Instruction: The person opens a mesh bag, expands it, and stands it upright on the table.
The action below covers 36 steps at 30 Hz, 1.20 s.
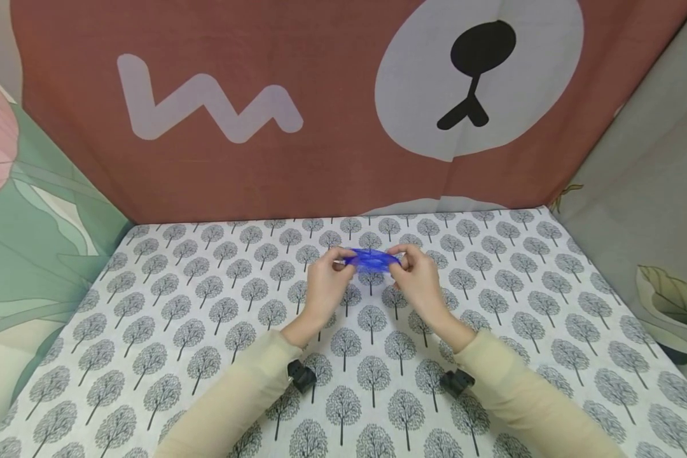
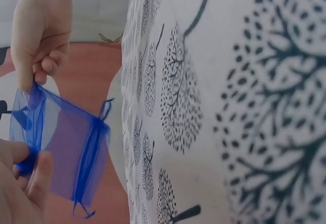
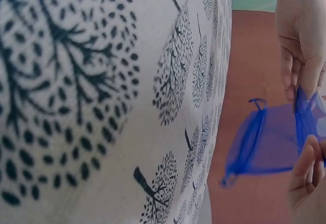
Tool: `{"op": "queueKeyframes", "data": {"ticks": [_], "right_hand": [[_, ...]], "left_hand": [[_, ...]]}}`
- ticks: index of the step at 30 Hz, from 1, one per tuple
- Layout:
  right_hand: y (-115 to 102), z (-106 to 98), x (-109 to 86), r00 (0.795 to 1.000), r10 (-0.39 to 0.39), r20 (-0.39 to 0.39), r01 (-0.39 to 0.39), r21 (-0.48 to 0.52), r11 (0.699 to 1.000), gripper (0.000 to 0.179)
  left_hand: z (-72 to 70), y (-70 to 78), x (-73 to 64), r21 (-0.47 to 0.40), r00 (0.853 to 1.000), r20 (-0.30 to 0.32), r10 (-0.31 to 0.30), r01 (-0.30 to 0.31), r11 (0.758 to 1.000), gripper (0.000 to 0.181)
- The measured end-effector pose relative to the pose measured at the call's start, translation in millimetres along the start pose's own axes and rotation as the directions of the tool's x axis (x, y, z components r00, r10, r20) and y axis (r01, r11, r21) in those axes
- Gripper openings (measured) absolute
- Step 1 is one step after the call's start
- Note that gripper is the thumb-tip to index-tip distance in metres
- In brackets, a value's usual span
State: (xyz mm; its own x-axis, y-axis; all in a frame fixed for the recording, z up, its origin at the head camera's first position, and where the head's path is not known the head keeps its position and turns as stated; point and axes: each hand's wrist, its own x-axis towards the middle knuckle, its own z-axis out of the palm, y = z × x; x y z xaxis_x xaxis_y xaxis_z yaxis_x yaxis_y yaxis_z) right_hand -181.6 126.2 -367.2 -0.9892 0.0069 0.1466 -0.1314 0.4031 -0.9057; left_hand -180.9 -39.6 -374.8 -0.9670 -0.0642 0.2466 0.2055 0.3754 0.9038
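Observation:
A sheer blue drawstring pouch (image 1: 371,260) is stretched between my two hands above the table. My left hand (image 1: 326,283) pinches one side of it between thumb and fingers, and my right hand (image 1: 420,283) pinches the opposite side. In the left wrist view the pouch's gathered drawstring band (image 2: 91,155) hangs on the side toward the table, with a small ribbon loop at each end. The right wrist view shows the see-through fabric (image 3: 277,137) spread out flat, folded where the fingers grip it. Nothing shows inside the pouch.
A white cloth with dark tree prints (image 1: 372,375) covers the table. Behind it stands a reddish-brown hanging with a bear design (image 1: 343,172); patterned curtains (image 1: 652,210) flank both sides. A small black device (image 1: 302,375) sits at each wrist.

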Motion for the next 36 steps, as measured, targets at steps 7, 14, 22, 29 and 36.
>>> {"op": "queueKeyframes", "data": {"ticks": [7,14,22,29,36], "right_hand": [[-2.7,0.0,-0.7,0.999,0.046,-0.028,-0.048,-0.061,0.997,0.029],[3.0,2.2,1.0,0.997,0.08,0.01,-0.08,-0.018,0.997,0.031],[4.7,8.7,1.7,0.999,0.029,-0.026,-0.028,0.051,0.998,0.032],[5.7,11.7,1.8,0.993,0.019,-0.112,-0.002,0.153,0.988,0.032],[3.0,12.6,1.4,0.983,-0.013,-0.184,0.04,0.146,0.988,0.028]], "left_hand": [[-6.7,-4.8,2.3,0.076,0.992,0.073,-0.1,0.094,0.993,0.028],[-7.1,-7.4,2.2,0.109,0.994,0.093,-0.055,0.044,0.993,0.026],[-3.3,-9.3,0.3,0.048,0.997,0.074,-0.019,0.016,0.999,0.026],[1.1,-4.4,-2.0,-0.157,0.999,0.04,-0.005,0.012,0.987,0.028],[6.4,-0.4,-1.9,-0.165,0.999,-0.02,-0.03,0.026,0.986,0.031]]}}
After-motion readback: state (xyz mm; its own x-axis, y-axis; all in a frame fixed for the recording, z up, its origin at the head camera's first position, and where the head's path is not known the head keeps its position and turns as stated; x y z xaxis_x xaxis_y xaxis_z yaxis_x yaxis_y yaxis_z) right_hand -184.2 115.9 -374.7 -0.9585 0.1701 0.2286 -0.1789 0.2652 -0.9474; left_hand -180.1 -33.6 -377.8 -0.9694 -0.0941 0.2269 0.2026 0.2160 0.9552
